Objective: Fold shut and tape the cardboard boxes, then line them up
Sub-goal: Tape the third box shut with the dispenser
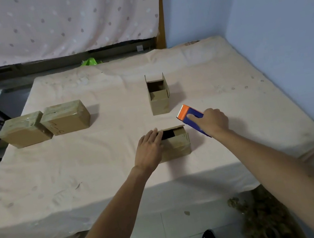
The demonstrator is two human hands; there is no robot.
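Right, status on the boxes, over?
Left grip flat on flap of near brown cardboard box, top part open. Right grip holds blue-and-orange tape dispenser. Two taped cardboard boxes at left; open-topped cardboard box behind. Nothing blocking.

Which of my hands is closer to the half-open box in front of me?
Left. The left hand rests on the half-open box at its left side; the right hand is off to its right, gripping the tape dispenser.
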